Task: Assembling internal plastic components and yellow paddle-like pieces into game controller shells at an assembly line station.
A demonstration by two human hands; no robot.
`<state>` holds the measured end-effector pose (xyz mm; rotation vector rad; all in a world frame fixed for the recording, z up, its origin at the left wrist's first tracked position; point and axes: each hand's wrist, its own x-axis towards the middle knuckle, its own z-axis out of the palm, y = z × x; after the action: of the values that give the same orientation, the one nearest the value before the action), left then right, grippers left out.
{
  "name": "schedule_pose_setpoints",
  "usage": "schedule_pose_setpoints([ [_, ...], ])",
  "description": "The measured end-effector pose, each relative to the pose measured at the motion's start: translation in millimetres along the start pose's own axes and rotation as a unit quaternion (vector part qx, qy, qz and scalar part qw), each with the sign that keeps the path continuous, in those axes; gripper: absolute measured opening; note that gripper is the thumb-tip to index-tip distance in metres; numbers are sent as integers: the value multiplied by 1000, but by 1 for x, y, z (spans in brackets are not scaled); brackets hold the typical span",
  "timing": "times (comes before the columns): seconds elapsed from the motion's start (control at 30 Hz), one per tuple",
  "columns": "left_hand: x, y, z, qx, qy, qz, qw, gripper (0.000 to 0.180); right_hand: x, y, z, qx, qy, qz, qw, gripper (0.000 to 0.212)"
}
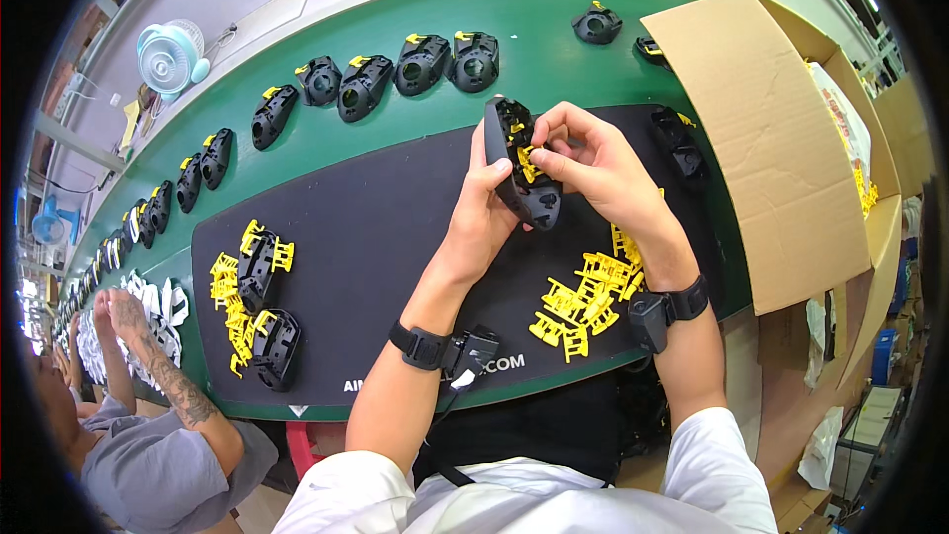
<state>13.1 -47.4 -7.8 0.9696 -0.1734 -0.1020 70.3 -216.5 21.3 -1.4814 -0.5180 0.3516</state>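
My left hand (478, 208) grips a black computer mouse shell (537, 206) by its side, tilted so that its hollow inside shows. Thumb and fingers of my right hand (608, 168) pinch a small yellow plastic part (528, 166) against the inside of that shell. How far the part is seated I cannot tell. Below my right wrist lies a loose pile of yellow plastic parts (583, 297) on the black mat (395, 237). Farther left on the mat, two more mouse shells (276, 348) rest beside another heap of yellow parts (232, 307).
Mouse shells with yellow parts (365, 89) stand in a curved row along the green table (554, 15). An open cardboard box (756, 148) at the right holds more yellow parts. A co-worker (168, 435) handles white pieces at the left. A fan (170, 57) stands beyond.
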Motion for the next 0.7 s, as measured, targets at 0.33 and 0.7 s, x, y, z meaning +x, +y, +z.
schedule_pose_setpoints([
  [0.33, -2, 17, -6, -199, 33, -86, 976, 56, 1, -9, 10, -273, 71, -205, 937, 26],
  [0.7, -3, 30, 1, -298, 39, -198, 933, 51, -10, -19, 18, -386, -4, -309, 870, 30],
])
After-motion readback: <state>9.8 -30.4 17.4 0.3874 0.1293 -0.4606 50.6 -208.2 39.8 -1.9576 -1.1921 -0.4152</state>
